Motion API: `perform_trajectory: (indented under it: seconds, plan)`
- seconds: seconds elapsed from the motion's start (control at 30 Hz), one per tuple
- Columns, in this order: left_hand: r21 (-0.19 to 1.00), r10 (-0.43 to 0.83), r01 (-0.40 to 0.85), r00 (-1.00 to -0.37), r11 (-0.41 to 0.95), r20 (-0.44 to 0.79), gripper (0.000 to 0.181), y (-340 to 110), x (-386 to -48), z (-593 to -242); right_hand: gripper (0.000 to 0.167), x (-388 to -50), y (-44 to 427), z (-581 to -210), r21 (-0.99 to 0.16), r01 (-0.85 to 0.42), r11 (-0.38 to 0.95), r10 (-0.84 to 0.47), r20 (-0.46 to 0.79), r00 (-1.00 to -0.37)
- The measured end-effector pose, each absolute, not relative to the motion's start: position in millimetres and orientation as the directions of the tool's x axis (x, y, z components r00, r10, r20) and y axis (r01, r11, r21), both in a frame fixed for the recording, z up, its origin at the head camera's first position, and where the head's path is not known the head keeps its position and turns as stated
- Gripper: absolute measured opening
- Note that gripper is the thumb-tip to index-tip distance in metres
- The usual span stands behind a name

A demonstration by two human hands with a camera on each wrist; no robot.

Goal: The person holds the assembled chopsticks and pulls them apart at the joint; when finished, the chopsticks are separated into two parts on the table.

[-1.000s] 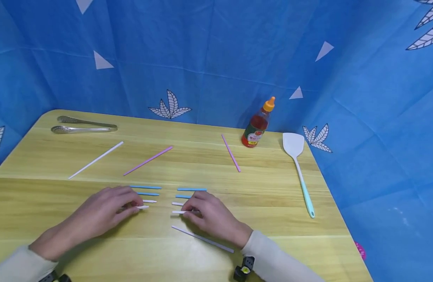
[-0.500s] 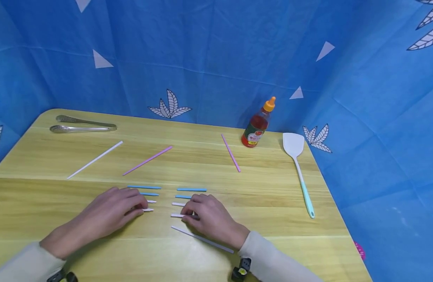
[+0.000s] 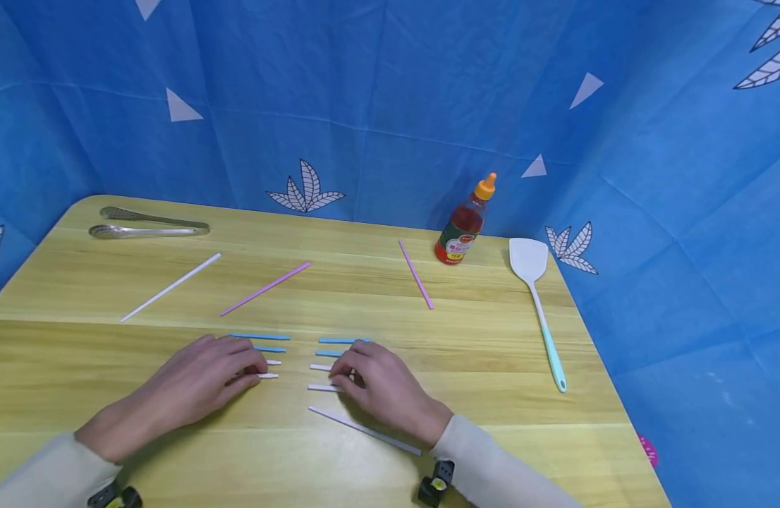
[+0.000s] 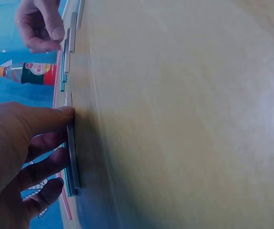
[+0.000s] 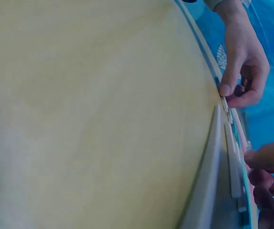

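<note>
The fingers of the left hand (image 3: 202, 370) are drawn together on a white stick (image 3: 269, 376), which is pinched at the wood-grained surface (image 3: 269, 466). The fingers of the right hand (image 3: 380, 381) are loosely bent, with a narrow gap between thumb and forefinger, and nothing is seen to be held; they are poised just beside a second white stick (image 3: 320, 387), which is laid roughly in line with the first, a gap being left between their ends. Both sticks are judged to be very light and fairly stiff, easily nudged askew, so a gentle pinch near mid-length would be best. A smooth, perhaps slippery finish is suggested; whether plastic or paper is used cannot be told. Slim, straight, strip-like shapes are shown in the wrist views. Blue sticks (image 3: 259, 336) are ranged beyond, and a pale lilac stick (image 3: 364, 431) is laid aslant nearer the person. Metal tongs (image 3: 149, 232) and a glossy sauce bottle (image 3: 460, 233) are placed farther off.
</note>
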State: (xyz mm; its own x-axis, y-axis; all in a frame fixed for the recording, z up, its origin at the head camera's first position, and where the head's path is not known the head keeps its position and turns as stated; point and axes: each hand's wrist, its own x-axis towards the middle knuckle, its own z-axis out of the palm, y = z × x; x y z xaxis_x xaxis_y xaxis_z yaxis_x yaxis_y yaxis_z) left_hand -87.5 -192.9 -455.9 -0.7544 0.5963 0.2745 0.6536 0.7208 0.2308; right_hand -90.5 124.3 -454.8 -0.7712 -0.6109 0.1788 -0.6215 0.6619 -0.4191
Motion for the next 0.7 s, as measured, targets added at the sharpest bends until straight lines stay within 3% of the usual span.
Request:
perform_trajectory:
  seconds: [0.17,0.7]
  plan:
    - [0.233,0.603,0.661,-0.748,0.713,0.276,0.018,-193,-88,-456,0.008,-96,129,-454,-0.429,-0.593,0.681,-0.576,0.186,-0.796]
    - [0.244,0.61,0.661,-0.749,0.709,0.257,0.02,-194,-89,-456,0.007,-98,136,-454,-0.41,-0.598,0.689,-0.578,0.187,-0.794]
